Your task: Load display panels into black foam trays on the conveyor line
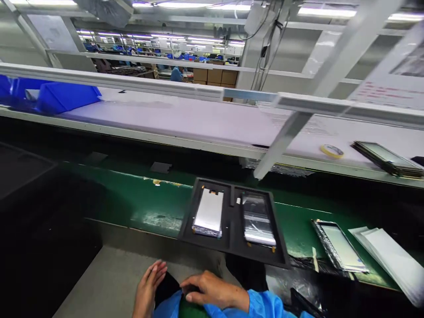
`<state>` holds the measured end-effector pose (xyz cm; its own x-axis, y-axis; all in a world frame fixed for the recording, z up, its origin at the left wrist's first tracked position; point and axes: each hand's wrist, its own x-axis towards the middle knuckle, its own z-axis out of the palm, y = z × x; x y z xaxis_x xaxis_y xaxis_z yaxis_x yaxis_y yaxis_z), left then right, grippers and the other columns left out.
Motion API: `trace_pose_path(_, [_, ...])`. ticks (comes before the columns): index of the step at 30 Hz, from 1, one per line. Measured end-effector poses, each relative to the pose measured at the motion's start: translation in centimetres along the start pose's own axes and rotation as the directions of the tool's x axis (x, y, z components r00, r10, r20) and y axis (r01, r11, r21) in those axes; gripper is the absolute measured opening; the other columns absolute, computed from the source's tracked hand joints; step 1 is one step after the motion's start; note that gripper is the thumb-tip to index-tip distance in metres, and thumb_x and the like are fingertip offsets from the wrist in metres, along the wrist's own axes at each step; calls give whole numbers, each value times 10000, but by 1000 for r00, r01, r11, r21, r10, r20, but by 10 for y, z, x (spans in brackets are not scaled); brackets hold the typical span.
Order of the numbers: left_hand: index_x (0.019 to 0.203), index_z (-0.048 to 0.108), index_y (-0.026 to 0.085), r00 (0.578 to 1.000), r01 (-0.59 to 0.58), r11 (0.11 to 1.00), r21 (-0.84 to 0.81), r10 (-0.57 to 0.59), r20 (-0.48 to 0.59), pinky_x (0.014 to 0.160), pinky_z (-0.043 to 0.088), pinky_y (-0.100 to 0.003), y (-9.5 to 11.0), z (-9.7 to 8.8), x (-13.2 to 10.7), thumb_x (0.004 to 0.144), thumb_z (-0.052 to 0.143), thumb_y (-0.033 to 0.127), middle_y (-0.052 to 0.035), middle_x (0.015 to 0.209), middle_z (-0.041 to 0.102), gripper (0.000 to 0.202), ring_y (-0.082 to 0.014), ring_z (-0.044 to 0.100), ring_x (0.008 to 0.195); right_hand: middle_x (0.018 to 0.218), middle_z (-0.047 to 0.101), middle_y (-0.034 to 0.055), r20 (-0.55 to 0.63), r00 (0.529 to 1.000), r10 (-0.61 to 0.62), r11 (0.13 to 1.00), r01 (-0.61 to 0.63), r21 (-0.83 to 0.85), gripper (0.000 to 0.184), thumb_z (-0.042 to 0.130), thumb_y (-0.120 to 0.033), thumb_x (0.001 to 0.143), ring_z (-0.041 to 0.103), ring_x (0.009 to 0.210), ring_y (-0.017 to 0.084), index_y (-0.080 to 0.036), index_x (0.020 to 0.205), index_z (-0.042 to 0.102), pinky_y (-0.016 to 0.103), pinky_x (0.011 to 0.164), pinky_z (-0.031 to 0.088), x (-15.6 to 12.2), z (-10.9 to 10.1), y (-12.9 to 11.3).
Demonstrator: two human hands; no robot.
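Head view: left hand open, fingers spread, empty; right hand half-curled on dark cloth, grip unclear; black foam tray at 12 o'clock.

From my screen I can't make out the dark thing between the left hand and the right hand: they cover part of it, and the bottom edge cuts off the blue sleeve. The printed sheet is too blurred to read, and the blue bins run off the left edge — the stack of dark-framed panels off the right.
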<state>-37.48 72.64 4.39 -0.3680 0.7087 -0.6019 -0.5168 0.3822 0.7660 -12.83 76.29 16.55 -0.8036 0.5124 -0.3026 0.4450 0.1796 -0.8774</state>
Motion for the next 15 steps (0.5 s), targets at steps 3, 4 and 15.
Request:
trace_pose_path(3, [961, 759, 175, 995, -23, 1000, 6, 22, 100, 966, 592, -488, 49, -29, 42, 546, 855, 551, -148, 1026, 801, 568, -375, 748, 1028, 1286, 727, 31, -56, 996, 68, 998, -68, -9, 442, 582, -361, 966, 684, 1182, 238, -299, 1402, 629, 315, 1033, 503, 71, 17, -31])
trace_pose_path(4, [975, 759, 170, 991, -25, 1000, 15, 23, 131, 968, 589, -488, 65, -45, 55, 549, 857, 563, -150, 1038, 801, 587, -369, 749, 1025, 1302, 719, 35, -76, 994, 76, 997, -78, -15, 446, 577, -361, 970, 677, 1195, 239, -292, 1408, 624, 315, 1041, 499, 98, 24, -44])
trace_pose_path(15, [899, 770, 235, 995, 67, 997, 48, -70, 66, 1148, 447, -586, 168, -209, 190, 523, 872, 577, -91, 991, 810, 518, -437, 680, 1174, 1442, 605, 166, -191, 960, 206, 903, -262, -340, 508, 549, -301, 1003, 586, 1330, 327, -113, 1474, 537, 443, 1107, 476, 402, -7, -127])
